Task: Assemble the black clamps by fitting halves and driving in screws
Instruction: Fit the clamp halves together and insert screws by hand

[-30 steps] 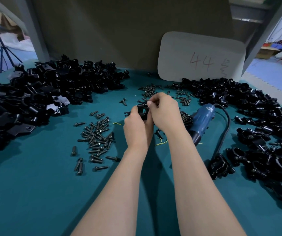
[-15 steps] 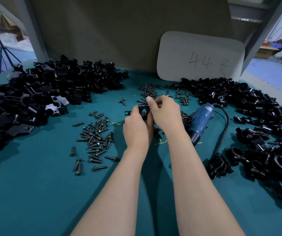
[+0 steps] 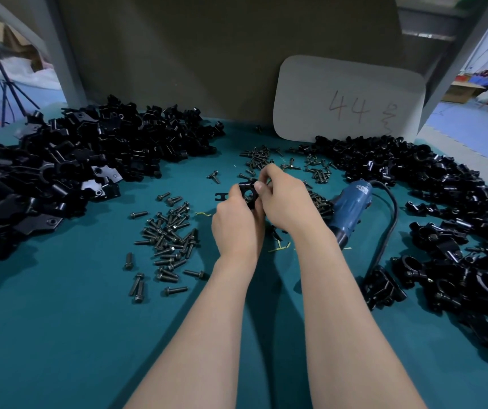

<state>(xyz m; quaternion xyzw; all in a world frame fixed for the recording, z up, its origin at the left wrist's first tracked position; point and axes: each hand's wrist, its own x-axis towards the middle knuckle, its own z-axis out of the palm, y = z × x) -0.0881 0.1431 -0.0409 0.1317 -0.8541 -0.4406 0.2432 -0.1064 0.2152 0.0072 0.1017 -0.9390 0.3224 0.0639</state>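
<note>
Our right hand (image 3: 288, 202) has eased back off the clamp (image 3: 244, 185), baring its ring; it and our left hand (image 3: 237, 228) pinch it just left of the blue screwdriver (image 3: 352, 205) lying on the worktop (image 3: 59, 335).

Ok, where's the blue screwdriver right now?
In the head view the blue screwdriver lies on the green table, just right of the right hand, left of the right-side clamp pile.
</note>
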